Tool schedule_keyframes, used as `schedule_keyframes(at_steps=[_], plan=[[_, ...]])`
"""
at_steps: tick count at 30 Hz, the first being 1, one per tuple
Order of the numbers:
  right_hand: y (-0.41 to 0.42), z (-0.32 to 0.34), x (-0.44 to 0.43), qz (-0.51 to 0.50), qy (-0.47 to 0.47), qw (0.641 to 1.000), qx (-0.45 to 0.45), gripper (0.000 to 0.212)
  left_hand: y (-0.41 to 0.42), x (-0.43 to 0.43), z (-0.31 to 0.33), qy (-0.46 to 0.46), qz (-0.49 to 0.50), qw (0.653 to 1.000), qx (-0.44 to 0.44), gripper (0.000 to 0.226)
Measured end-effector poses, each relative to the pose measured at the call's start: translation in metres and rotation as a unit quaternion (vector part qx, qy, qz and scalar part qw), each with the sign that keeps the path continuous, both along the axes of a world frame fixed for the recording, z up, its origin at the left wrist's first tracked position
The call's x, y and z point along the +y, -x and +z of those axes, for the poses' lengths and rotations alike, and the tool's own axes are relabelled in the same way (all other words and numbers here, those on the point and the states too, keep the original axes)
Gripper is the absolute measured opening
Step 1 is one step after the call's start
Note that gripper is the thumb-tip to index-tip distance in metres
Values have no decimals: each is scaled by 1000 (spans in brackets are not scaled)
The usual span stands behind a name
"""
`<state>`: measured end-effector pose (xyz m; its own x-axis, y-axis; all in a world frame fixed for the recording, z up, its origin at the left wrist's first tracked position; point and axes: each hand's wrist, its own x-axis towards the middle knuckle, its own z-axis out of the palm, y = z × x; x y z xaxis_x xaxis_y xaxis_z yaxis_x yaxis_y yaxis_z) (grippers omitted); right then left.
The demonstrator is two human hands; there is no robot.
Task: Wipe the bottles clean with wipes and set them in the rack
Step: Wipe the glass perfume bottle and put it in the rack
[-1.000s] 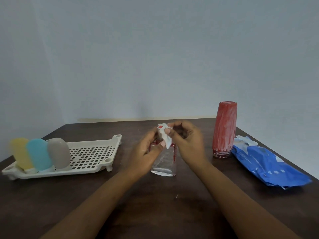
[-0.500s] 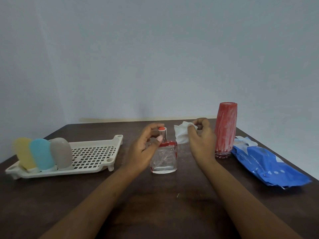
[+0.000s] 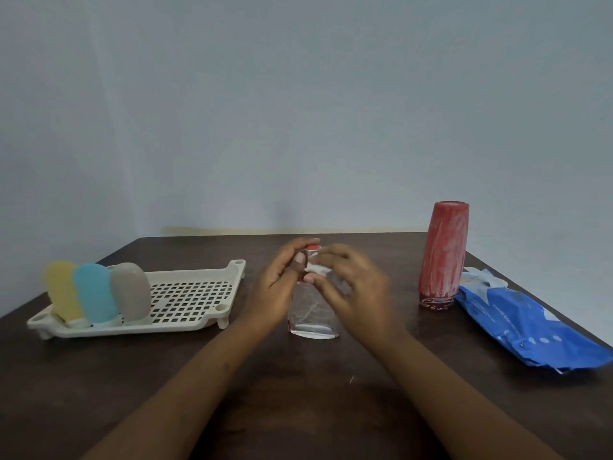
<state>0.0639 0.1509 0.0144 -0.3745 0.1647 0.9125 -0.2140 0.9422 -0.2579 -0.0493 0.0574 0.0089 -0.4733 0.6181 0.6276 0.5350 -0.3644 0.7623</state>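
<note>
Left hand (image 3: 280,287) grip: thumb and fingers curled round the neck of the clear square glass bottle with a red cap (image 3: 311,318), just under the cap. It's probably there to pin the bottle upright while the other side scrubs. Right hand (image 3: 358,293) grip: fingertips pinch a small wadded white wipe (image 3: 317,268) against the neck, opposite the left thumb. That hand is motion-blurred, so exact finger layout is unclear. The bottle stands base-down on the dark brown wooden worktop (image 3: 298,410), mid-width, nearer the far edge than the near one. Both forearms come in from the near edge and converge on the bottle, hands up at neck height, palms roughly facing each other. Judgement: neck/cap wipe under way, and the glass body looks streaky, so it's not ready to rack. Toward the left edge is a white perforated plastic rack (image 3: 189,293). A yellow rounded bottle (image 3: 63,290), a light blue rounded bottle (image 3: 94,293) and a grey rounded bottle (image 3: 131,292) stand side by side at its left end. Toward the far right corner stands a tall red bottle smeared with white (image 3: 442,257), apart from both hands and presumably next in the queue. Just beside it along the right edge lies a blue soft pack of wipes (image 3: 530,323), with a white sheet poking out of the top, handy for the right hand.
</note>
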Motion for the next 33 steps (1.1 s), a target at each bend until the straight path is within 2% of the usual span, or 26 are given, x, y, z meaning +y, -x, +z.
schedule_keyframes(at_steps=[4,6,13,18,22,25,27,30,33], plan=[[0,-5,0,-15,-96,995,-34,16,-1,0,-1,-13,-22,999,-21,28],[-2,-3,2,-25,-106,993,-54,15,-2,0,-2,-9,-25,999,-26,29],[-10,6,25,-93,53,991,-79,9,1,-2,0,11,-21,1000,4,34],[-9,4,26,-80,100,991,-47,9,3,-1,-1,40,0,999,12,35],[-7,4,20,-25,141,990,3,14,1,3,4,70,-14,997,-27,48],[-2,2,15,44,206,977,20,18,-1,10,11,82,-40,993,-68,60],[2,2,12,85,229,969,28,19,-5,14,18,75,-53,992,-82,56],[4,3,11,91,198,974,66,15,-9,24,23,71,-78,990,-90,59],[3,1,11,49,73,995,48,10,-7,32,20,58,-100,987,-116,62]])
